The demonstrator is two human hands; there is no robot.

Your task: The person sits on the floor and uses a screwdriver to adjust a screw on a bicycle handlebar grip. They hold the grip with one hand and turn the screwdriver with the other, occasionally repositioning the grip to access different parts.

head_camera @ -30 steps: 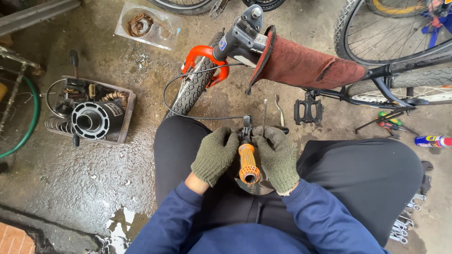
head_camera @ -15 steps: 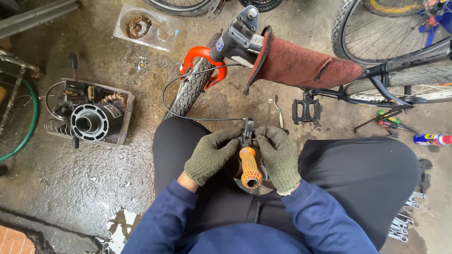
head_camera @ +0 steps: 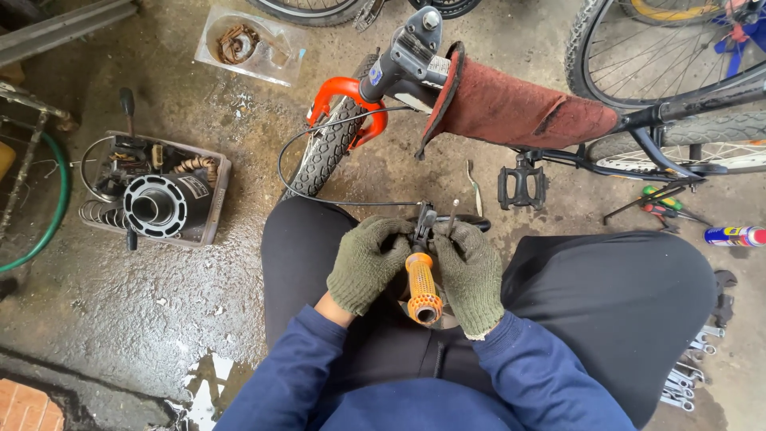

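Both my hands wear green knit gloves and meet over my lap. My left hand (head_camera: pixel 367 262) grips the black metal part at the top of a handlebar piece with an orange rubber grip (head_camera: pixel 422 287). My right hand (head_camera: pixel 471 271) holds the same piece from the right side, and a thin metal rod (head_camera: pixel 452 214) sticks up from its fingers. A black cable (head_camera: pixel 319 144) loops from the black part toward the bicycle's front wheel (head_camera: pixel 327 156).
A bicycle with an orange fork (head_camera: pixel 343 100) and a red cloth (head_camera: pixel 511 112) on its frame stands ahead. A tray of metal parts (head_camera: pixel 155 199) sits left. Screwdrivers (head_camera: pixel 662 203), a spray can (head_camera: pixel 734 235) and spanners (head_camera: pixel 694 367) lie right. The wet concrete floor has a puddle (head_camera: pixel 199 383).
My hands and the orange-gripped piece have shifted slightly; the fingers have reworked their hold at the black part. The thin rod now stands up from my right hand.
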